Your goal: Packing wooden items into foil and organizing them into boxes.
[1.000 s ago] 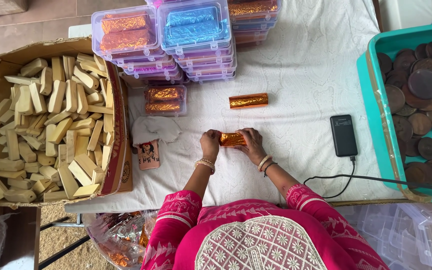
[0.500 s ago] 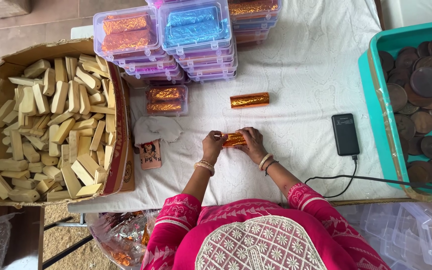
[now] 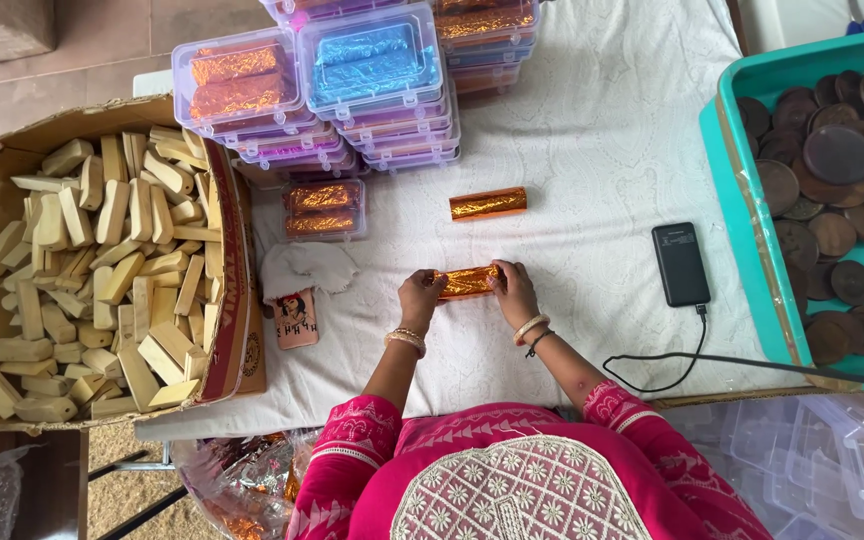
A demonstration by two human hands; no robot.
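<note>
An orange foil-wrapped bar [image 3: 467, 282] is held just above the white tablecloth [image 3: 592, 150] between both hands. My left hand [image 3: 419, 298] grips its left end and my right hand [image 3: 514, 291] grips its right end. A second orange foil-wrapped bar [image 3: 488, 203] lies on the cloth a little beyond them. A small clear plastic box [image 3: 324, 209] with two orange wrapped bars inside sits to the upper left of my hands.
A cardboard box [image 3: 237, 290] full of pale wooden blocks stands at left. Stacks of clear boxes [image 3: 372, 75] with orange and blue wrapped bars line the far edge. A black power bank [image 3: 679, 263] with cable lies right; a teal tray [image 3: 727, 180] holds dark wooden discs.
My hands have slid apart to the two ends of the orange bar, which now shows more of its length. The view shifted slightly.
</note>
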